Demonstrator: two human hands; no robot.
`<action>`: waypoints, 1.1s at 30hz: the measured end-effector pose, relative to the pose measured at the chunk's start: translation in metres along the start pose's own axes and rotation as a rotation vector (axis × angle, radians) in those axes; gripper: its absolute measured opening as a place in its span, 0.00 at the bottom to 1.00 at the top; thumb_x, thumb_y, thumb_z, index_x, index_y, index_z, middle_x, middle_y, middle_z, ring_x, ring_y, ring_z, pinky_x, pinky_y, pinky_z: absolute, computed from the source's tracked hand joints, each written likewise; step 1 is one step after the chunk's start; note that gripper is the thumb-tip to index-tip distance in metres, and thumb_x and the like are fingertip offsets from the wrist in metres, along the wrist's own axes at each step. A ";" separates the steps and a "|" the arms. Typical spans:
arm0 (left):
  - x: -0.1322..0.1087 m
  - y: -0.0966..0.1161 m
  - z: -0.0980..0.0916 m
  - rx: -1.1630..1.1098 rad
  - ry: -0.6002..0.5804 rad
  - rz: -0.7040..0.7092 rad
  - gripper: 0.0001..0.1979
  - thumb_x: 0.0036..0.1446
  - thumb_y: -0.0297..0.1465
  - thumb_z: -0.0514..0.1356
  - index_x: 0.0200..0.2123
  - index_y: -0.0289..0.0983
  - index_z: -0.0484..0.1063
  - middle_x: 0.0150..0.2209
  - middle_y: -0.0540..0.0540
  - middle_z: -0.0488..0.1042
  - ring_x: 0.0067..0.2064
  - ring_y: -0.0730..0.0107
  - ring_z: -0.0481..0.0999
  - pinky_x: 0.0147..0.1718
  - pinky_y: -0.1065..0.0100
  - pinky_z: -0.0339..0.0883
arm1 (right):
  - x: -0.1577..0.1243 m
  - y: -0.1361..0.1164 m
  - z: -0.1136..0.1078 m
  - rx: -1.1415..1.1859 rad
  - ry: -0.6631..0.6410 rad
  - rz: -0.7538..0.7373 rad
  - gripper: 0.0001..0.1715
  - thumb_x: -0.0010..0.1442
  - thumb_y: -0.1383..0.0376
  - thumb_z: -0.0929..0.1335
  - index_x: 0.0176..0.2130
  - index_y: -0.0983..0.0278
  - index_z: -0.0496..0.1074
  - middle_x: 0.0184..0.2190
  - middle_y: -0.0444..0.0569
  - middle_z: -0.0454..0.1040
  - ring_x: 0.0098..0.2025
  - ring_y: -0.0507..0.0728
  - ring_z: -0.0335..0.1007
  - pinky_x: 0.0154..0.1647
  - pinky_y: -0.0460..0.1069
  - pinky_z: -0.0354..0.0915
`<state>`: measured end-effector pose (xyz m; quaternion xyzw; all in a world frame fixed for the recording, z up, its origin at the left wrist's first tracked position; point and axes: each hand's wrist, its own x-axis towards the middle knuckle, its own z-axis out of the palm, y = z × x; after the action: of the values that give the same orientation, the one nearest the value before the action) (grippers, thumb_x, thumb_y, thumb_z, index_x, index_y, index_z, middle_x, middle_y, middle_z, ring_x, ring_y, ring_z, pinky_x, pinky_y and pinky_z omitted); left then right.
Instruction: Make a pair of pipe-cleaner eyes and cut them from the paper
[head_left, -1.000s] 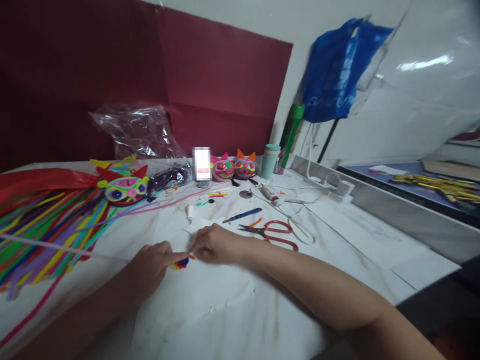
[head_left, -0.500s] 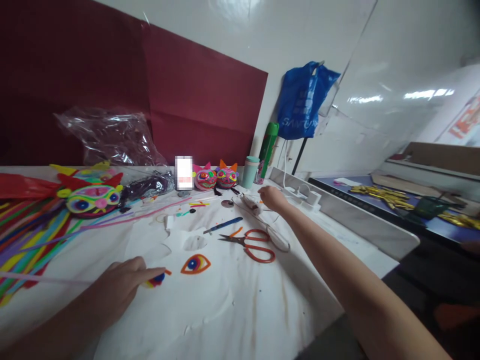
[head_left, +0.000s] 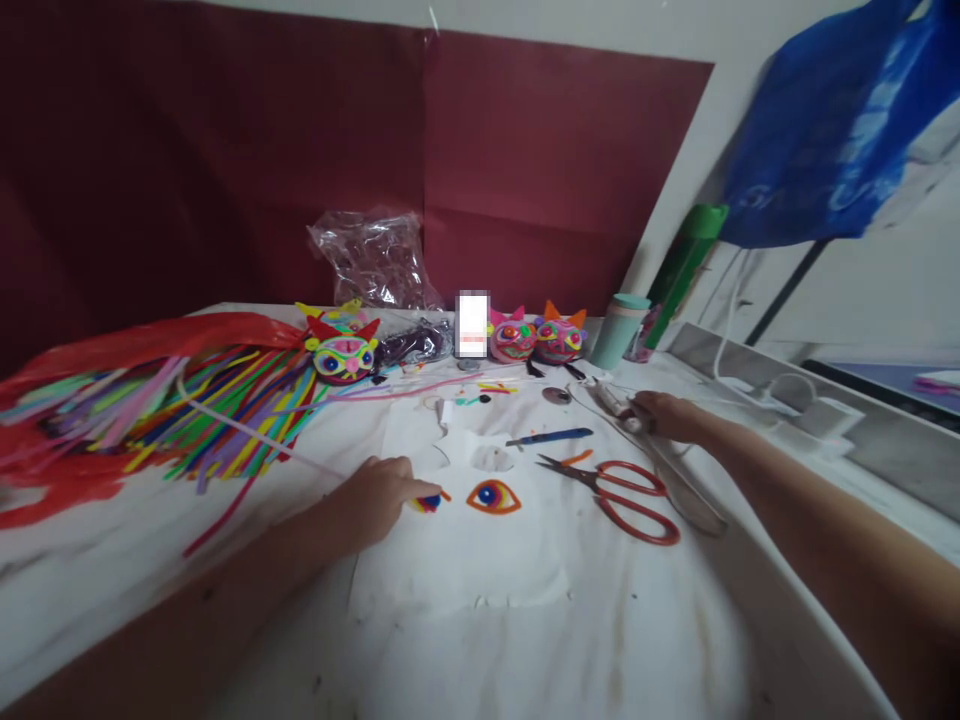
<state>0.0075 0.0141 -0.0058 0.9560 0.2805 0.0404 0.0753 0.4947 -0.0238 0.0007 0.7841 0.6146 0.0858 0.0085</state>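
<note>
My left hand (head_left: 381, 502) reaches in from the left with its index finger stretched out and the other fingers curled. Its fingertip presses on a blue, red and yellow eye piece (head_left: 426, 503), mostly covered, on white paper (head_left: 465, 565). Beside it lies a finished-looking eye (head_left: 493, 497) with an orange outline. My right hand (head_left: 666, 415) is closed at a white corded tool (head_left: 626, 418), perhaps a glue gun; its fingertips are partly hidden. Red-handled scissors (head_left: 630, 497) and a blue craft knife (head_left: 551, 437) lie between my hands.
Coloured fuzzy strips (head_left: 225, 410) spread over red plastic (head_left: 150, 345) on the left. Decorated animal heads, one with red ears (head_left: 343, 360) and one with orange ears (head_left: 559, 338), stand behind, near a mint cup (head_left: 620, 335). A power strip (head_left: 821, 420) runs along the right.
My view has swung left. My right hand has drawn back from beyond the white tool to its upper part. My left finger stays on the covered eye piece.
</note>
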 end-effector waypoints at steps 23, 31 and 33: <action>0.000 -0.002 0.003 0.040 -0.002 0.027 0.32 0.47 0.14 0.48 0.50 0.49 0.70 0.34 0.48 0.69 0.37 0.67 0.71 0.39 0.65 0.59 | -0.151 -0.199 -0.059 1.026 -0.220 -0.238 0.26 0.62 0.50 0.57 0.40 0.65 0.73 0.37 0.52 0.75 0.40 0.62 0.69 0.42 0.54 0.66; 0.000 -0.001 0.004 0.032 0.025 0.024 0.32 0.46 0.14 0.48 0.48 0.48 0.71 0.34 0.48 0.68 0.36 0.67 0.70 0.38 0.66 0.59 | -0.157 -0.196 -0.050 1.086 -0.195 -0.208 0.27 0.62 0.50 0.56 0.41 0.67 0.71 0.38 0.54 0.75 0.40 0.61 0.69 0.42 0.53 0.66; -0.001 -0.001 0.003 0.024 0.029 0.028 0.31 0.47 0.14 0.48 0.48 0.48 0.71 0.34 0.48 0.69 0.36 0.68 0.70 0.38 0.66 0.59 | -0.158 -0.195 -0.047 1.085 -0.230 -0.201 0.28 0.62 0.50 0.56 0.41 0.67 0.71 0.38 0.54 0.74 0.39 0.61 0.69 0.41 0.53 0.66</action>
<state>0.0070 0.0140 -0.0090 0.9600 0.2686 0.0520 0.0591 0.2636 -0.1333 0.0044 0.6179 0.6376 -0.3297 -0.3209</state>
